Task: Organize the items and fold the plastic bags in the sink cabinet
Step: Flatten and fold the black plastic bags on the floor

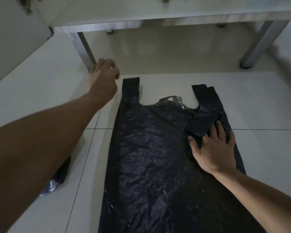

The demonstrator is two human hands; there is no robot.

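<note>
Plastic of the black bag (154, 157) looks thin, soft and very light, so it will probably slide on the smooth floor tiles (259, 106) and crease easily; it is not fragile. The bag lies flat in the centre and lower part of the frame, with its two handles pointing to the top. The left handle (131, 88) lies straight, the right handle (207, 101) is partly folded down over the body. The right hand (213, 148) presses flat on this folded part with the fingers spread. The left hand (104, 78) hovers beside the left handle, fingers loosely curled, holding nothing. I think the handles or side edges are the best places to pinch. No writing or brand is readable. A second dark bag (57, 179) shows under the left forearm, and table legs (84, 47) stand in the upper part.
</note>
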